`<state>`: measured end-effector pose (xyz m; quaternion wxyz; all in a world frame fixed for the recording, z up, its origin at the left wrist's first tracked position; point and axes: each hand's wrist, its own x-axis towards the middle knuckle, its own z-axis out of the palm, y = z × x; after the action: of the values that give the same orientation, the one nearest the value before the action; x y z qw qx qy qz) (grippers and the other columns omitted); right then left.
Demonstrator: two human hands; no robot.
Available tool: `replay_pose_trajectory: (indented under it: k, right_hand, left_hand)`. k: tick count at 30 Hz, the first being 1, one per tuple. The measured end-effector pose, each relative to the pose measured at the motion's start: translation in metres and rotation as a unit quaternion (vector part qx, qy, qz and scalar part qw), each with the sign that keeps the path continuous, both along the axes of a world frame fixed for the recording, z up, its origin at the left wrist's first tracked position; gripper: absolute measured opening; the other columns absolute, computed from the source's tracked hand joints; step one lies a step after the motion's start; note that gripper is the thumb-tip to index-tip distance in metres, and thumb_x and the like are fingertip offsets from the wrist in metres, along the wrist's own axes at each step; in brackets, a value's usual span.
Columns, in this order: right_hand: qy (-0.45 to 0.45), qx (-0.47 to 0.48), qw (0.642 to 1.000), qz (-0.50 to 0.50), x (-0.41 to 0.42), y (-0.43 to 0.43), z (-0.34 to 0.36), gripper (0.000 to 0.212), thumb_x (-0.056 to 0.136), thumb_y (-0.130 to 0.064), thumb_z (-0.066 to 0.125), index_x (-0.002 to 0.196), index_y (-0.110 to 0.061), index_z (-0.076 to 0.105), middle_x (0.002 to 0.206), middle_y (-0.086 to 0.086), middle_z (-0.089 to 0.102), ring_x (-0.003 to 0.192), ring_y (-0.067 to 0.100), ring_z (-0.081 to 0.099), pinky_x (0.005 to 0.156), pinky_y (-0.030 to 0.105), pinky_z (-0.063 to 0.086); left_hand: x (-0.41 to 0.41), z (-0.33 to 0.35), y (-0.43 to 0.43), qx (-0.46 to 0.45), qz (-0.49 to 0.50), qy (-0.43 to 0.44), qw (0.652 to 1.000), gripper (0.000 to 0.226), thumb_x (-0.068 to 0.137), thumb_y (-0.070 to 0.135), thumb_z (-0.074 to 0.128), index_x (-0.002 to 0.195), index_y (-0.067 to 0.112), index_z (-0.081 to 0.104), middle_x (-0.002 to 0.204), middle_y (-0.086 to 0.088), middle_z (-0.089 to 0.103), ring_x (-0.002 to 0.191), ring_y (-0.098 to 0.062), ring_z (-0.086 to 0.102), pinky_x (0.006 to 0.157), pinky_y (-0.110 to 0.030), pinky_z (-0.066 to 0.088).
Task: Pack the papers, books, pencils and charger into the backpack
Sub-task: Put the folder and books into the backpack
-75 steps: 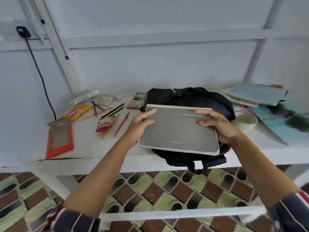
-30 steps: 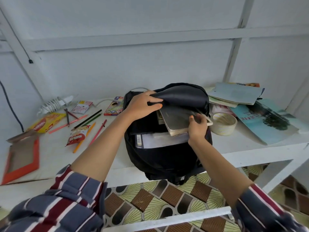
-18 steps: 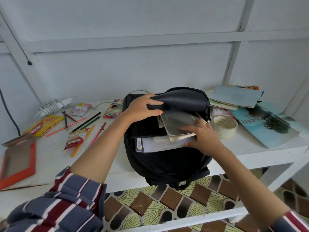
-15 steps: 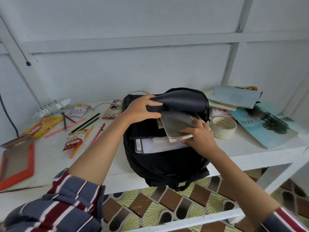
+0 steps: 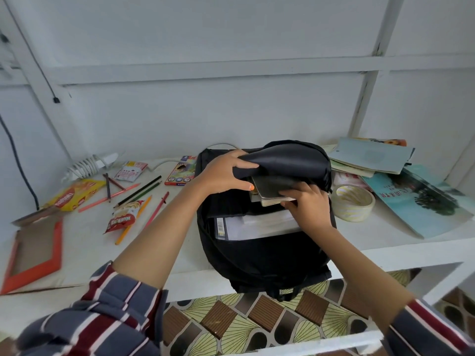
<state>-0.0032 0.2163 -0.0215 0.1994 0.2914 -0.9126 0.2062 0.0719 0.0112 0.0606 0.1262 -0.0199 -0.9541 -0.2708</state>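
Observation:
A black backpack [image 5: 264, 255] lies on the white shelf [image 5: 385, 255] with its mouth open. My left hand [image 5: 223, 173] grips the top flap and holds it up. My right hand [image 5: 305, 204] holds the near edge of a grey notebook [image 5: 270, 188], which is mostly inside the bag. White papers [image 5: 259, 224] show in the opening below it. Several loose pencils [image 5: 138, 194] lie on the shelf to the left. A white charger [image 5: 90, 165] with a coiled cable sits at the back left. More books [image 5: 370, 158] are stacked at the right.
A tape roll [image 5: 352, 205] stands just right of the bag, with a teal magazine [image 5: 421, 199] beyond it. Snack packets [image 5: 74, 194], a crayon box [image 5: 180, 173] and an orange frame [image 5: 33, 253] lie at the left. A black cable [image 5: 15, 160] hangs down the wall.
The grey notebook has gone from resting on top of the bag to deep inside it. My left hand moved to lift the flap; my right hand pushed the notebook farther in.

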Motion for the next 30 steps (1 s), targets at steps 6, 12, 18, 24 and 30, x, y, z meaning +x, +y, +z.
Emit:
replay_pose_trajectory:
  k: [6,12,18,24,30]
  right_hand:
    - [0.018,-0.018,1.000,0.013,-0.002,-0.011,-0.010,0.021,0.063,-0.008,0.082,0.078,-0.023,0.077,0.082,0.007,0.071,0.070,0.037,0.063,0.063,0.040,0.051]
    - [-0.017,-0.043,0.999,0.007,-0.010,-0.030,-0.006,0.017,0.084,-0.014,0.066,0.097,-0.020,0.075,0.103,0.012,0.069,0.091,0.040,0.056,0.076,0.039,0.046]
    - [-0.060,-0.104,0.990,0.072,-0.019,-0.016,-0.015,0.018,0.078,-0.011,0.072,0.092,-0.022,0.076,0.109,0.010,0.067,0.096,0.035,0.058,0.085,0.037,0.044]
    - [-0.087,-0.085,0.987,0.105,-0.021,-0.009,-0.024,0.025,0.076,-0.019,0.075,0.101,-0.022,0.074,0.122,0.008,0.059,0.119,0.028,0.048,0.098,0.028,0.031]
    - [-0.121,-0.059,0.985,0.107,-0.025,-0.012,-0.022,0.039,0.078,-0.026,0.074,0.116,-0.025,0.066,0.132,0.005,0.051,0.130,0.025,0.036,0.104,0.025,0.025]
  left_hand:
    - [0.000,-0.001,-0.001,0.006,0.000,0.009,1.000,0.052,0.073,0.028,0.078,0.122,0.029,0.061,0.137,0.004,0.047,0.124,-0.013,0.043,0.107,-0.036,0.034]
    - [0.000,-0.001,-0.002,0.004,0.000,0.006,1.000,0.052,0.073,0.028,0.078,0.122,0.028,0.061,0.139,0.002,0.044,0.126,-0.015,0.042,0.108,-0.036,0.033]
    - [0.000,-0.001,-0.003,0.014,-0.008,0.009,1.000,0.051,0.073,0.027,0.078,0.121,0.027,0.062,0.136,0.004,0.046,0.123,-0.012,0.043,0.105,-0.032,0.034]
    - [-0.003,-0.004,-0.006,0.015,-0.003,0.004,1.000,0.051,0.073,0.029,0.078,0.121,0.031,0.061,0.142,0.004,0.042,0.129,-0.013,0.039,0.109,-0.035,0.031]
    - [-0.005,-0.005,-0.008,0.016,-0.004,0.000,1.000,0.052,0.072,0.028,0.079,0.121,0.031,0.062,0.143,0.003,0.042,0.130,-0.014,0.039,0.110,-0.042,0.032]
